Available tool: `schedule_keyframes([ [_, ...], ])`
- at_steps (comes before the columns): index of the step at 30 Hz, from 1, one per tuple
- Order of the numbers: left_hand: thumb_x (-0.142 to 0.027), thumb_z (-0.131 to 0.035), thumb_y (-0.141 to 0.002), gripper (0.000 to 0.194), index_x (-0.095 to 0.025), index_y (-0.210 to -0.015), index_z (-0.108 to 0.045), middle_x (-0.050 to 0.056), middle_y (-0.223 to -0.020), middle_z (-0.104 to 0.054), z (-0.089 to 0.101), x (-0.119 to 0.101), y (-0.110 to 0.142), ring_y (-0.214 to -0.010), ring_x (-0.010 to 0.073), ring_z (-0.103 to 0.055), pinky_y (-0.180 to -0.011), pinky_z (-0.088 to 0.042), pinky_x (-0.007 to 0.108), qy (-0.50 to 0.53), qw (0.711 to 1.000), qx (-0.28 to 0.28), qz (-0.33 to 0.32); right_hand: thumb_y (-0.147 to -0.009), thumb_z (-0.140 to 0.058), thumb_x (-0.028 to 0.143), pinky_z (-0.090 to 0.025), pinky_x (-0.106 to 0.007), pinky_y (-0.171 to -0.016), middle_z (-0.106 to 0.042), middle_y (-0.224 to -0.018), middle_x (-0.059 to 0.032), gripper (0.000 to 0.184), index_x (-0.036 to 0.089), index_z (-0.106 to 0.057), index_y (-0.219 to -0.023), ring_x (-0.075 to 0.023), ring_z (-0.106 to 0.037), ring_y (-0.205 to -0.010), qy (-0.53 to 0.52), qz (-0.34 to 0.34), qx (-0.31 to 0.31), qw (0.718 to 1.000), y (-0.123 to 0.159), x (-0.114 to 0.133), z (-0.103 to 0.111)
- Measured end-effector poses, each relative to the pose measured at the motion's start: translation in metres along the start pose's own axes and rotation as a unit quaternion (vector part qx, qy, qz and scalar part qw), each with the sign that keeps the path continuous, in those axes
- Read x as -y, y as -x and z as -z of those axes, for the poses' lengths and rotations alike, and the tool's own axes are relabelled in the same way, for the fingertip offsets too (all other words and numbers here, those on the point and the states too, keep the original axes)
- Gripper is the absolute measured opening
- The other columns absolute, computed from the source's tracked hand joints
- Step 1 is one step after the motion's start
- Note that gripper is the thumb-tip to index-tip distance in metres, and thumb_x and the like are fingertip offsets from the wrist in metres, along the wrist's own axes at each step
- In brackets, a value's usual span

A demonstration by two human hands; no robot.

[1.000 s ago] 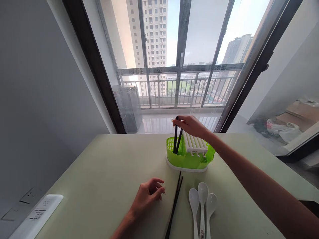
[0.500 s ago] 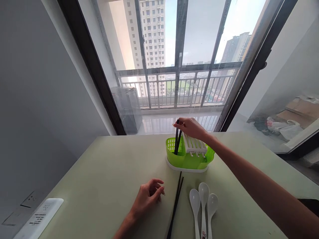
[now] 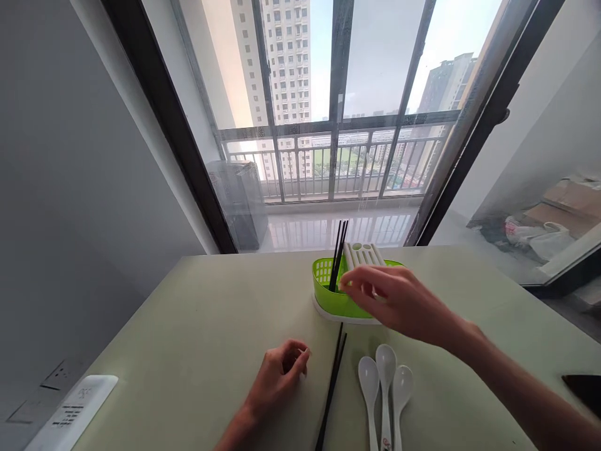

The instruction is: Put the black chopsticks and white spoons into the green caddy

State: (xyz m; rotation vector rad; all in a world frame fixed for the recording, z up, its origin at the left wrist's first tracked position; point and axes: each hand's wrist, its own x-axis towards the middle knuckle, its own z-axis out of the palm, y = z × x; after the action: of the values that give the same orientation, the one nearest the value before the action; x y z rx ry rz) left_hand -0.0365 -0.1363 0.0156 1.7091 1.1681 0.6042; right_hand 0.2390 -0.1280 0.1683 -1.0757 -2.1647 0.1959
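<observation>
A green utensil basket [image 3: 335, 303] on a white base stands near the far side of the table. Black chopsticks [image 3: 337, 263] lean upright in its left compartment. My right hand [image 3: 392, 297] hovers in front of the basket, hiding much of its right half; its fingers are bent loosely and hold nothing. On the tabletop rests my left hand [image 3: 284, 369], fingers curled in with nothing in them. Just right of it lies another pair of black chopsticks [image 3: 332, 382]. Beside those are three white spoons [image 3: 385, 369], bowls pointing away from me.
A white slotted rack [image 3: 361, 254] sits on top of the basket. At the left table edge lies a white power strip or similar flat device [image 3: 75, 410]. A dark object [image 3: 585, 391] shows at the right edge. Beyond the table [image 3: 225, 307] is a glass door.
My right hand has let go of the chopsticks standing in the basket and come back toward me, down and to the right. My left hand's fingers have curled slightly closer together.
</observation>
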Motion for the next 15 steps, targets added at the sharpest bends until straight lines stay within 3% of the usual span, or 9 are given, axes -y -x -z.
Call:
schedule_keyframes([
  [3,-0.042,-0.054,-0.097,0.025,-0.019,-0.092,-0.065,-0.002,-0.068,-0.061,-0.005,0.000,0.006,-0.058,0.0106,-0.050,-0.058,-0.040,0.023,-0.111,0.992,0.010,-0.053,-0.103,-0.051,0.029,-0.042,-0.022,-0.062,-0.068,-0.076,0.0017,0.016,0.022,-0.063,-0.095,-0.0091,-0.056,-0.058,-0.017,-0.001,0.021,1.000,0.046,0.017,-0.015],
  [5,-0.036,-0.062,-0.092,0.016,-0.021,-0.091,-0.065,-0.002,-0.072,-0.063,-0.010,-0.001,0.010,-0.063,0.0115,-0.054,-0.064,-0.042,0.024,-0.188,0.976,0.035,-0.102,-0.103,-0.052,0.029,-0.043,-0.022,-0.060,-0.065,-0.070,0.0027,0.016,0.023,-0.064,-0.093,-0.0095,-0.056,-0.057,-0.023,-0.051,0.005,0.998,0.076,0.018,-0.028],
  [9,-0.043,-0.082,-0.072,0.034,-0.021,-0.087,-0.061,0.001,-0.085,-0.067,-0.018,-0.005,0.017,-0.078,0.0182,-0.061,-0.077,-0.045,0.030,-0.292,0.940,0.063,-0.166,-0.101,-0.054,0.034,-0.044,-0.019,-0.053,-0.063,-0.068,0.0028,0.017,0.024,-0.066,-0.094,-0.0100,-0.054,-0.054,-0.059,-0.167,-0.036,0.984,0.137,0.006,-0.058],
  [12,-0.039,-0.084,-0.065,0.040,-0.022,-0.089,-0.058,0.002,-0.092,-0.067,-0.015,-0.010,0.019,-0.083,0.0207,-0.062,-0.081,-0.046,0.033,-0.321,0.926,0.074,-0.185,-0.097,-0.058,0.042,-0.046,-0.018,-0.051,-0.057,-0.060,0.0038,0.021,0.024,-0.067,-0.091,-0.0113,-0.052,-0.050,-0.088,-0.271,-0.084,0.955,0.178,-0.002,-0.076],
  [15,-0.025,-0.077,-0.063,0.036,-0.023,-0.093,-0.056,0.002,-0.095,-0.066,-0.006,-0.012,0.018,-0.085,0.0207,-0.061,-0.081,-0.047,0.032,-0.337,0.918,0.085,-0.189,-0.093,-0.058,0.053,-0.045,-0.019,-0.050,-0.057,-0.059,0.0029,0.031,0.024,-0.067,-0.088,-0.0130,-0.054,-0.050,-0.122,-0.378,-0.125,0.909,0.207,-0.003,-0.088],
])
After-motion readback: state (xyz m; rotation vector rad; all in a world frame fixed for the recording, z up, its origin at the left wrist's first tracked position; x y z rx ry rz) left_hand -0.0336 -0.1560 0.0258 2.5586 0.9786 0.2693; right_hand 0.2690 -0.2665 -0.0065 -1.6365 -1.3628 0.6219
